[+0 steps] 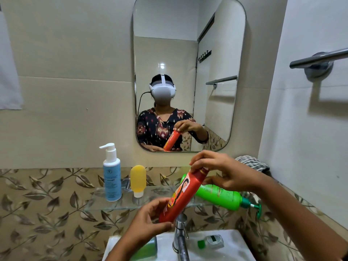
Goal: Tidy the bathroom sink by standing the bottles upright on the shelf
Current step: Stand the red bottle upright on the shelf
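Holding red bottle (183, 196) w/ both hands, label unreadable.

A glass shelf (150, 201) is projecting from the leaf-patterned wall above the white sink (233, 251). On its left part a blue pump bottle (112, 182) is standing upright, with a yellow tube (138, 180) standing cap-down just to its right. At the right end a green pump bottle (224, 197) is lying on its side. A small clear bottle with a green cap (211, 242) is lying on the sink's right side.

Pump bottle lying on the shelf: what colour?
Bright green pump bottle, darker green pump; head view.
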`<state>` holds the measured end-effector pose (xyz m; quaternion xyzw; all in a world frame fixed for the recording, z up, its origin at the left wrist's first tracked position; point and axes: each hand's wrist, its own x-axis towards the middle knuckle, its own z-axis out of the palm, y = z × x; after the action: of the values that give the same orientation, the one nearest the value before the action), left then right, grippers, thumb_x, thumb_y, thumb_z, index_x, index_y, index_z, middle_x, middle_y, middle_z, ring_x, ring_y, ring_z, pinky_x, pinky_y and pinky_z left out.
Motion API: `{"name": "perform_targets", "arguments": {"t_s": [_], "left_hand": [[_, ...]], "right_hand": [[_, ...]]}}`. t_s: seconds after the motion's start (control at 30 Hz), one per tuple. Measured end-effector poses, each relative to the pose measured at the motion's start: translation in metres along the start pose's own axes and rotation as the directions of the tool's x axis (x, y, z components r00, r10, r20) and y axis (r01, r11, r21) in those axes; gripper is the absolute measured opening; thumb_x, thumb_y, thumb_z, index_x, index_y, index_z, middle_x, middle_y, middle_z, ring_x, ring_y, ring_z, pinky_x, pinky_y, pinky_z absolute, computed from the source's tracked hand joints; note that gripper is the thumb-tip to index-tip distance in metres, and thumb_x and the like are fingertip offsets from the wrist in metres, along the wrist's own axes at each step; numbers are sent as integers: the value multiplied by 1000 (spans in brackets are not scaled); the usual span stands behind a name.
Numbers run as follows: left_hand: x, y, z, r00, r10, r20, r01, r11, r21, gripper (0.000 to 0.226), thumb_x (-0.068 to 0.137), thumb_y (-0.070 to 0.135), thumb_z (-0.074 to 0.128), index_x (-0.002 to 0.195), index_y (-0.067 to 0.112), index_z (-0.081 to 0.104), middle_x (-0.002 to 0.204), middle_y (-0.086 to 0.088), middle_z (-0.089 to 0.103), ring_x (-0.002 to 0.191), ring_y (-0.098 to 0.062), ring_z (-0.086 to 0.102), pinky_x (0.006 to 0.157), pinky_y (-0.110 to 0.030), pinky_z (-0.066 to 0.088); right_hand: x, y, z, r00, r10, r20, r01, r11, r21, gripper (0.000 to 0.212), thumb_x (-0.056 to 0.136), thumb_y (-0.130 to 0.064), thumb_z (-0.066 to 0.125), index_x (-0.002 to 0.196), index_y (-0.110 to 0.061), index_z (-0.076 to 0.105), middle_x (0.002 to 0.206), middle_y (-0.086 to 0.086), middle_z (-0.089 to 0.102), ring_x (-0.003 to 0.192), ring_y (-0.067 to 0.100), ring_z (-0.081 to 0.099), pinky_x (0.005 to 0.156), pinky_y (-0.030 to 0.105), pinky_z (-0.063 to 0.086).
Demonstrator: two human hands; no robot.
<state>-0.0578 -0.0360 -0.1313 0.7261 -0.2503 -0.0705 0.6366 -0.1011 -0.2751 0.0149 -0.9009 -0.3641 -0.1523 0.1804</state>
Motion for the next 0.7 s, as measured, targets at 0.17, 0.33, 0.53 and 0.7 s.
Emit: {"name": "perform_targets", "arguments": {"t_s": [0.17, 0.33, 0.53, 0.7], "left_hand": [[-3, -6, 8, 986, 29, -167, -35, 999, -29, 58, 40, 2, 85, 90, 23, 68, 84, 5, 77, 76, -11, 71, 63, -16, 53], [-6, -9, 19, 961, 23, -275, -34, 999, -35, 66, 31, 20, 88, 94, 23, 68, 87, -7, 75, 76, -18, 72, 64, -20, 54], [-10, -9, 27, 913, 34, -406, -33, 999, 9, 57, 37, 19, 90, 86, 35, 67, 84, 4, 74, 75, -15, 72, 63, -19, 54], [-12, -7, 35, 861, 3, -508, -14, 1000, -18, 57, 34, 27, 91, 84, 37, 65, 85, 6, 72, 75, -17, 71, 73, -36, 59]], "right_hand": [[2, -2, 16, 997, 75, -29, -63, 955, 290, 60, 80, -19, 70, 134, -23, 44, 141, -5, 39, 130, 10, 42, 105, 30, 43], [8, -5, 46, 944, 254, -209, -67, 769, 635, 76, 70, -28, 79, 135, -24, 39, 138, 1, 46, 127, 17, 48, 106, 40, 42], [20, -19, 66, 828, 498, -258, -93, 575, 813, 76, 64, -27, 82, 129, -26, 42, 127, -5, 54, 108, 1, 60, 88, 18, 52], [20, -32, 77, 711, 641, -288, -166, 551, 818, 62, 68, -20, 79, 122, -23, 48, 115, 1, 60, 100, 13, 62, 68, 15, 53]]}}
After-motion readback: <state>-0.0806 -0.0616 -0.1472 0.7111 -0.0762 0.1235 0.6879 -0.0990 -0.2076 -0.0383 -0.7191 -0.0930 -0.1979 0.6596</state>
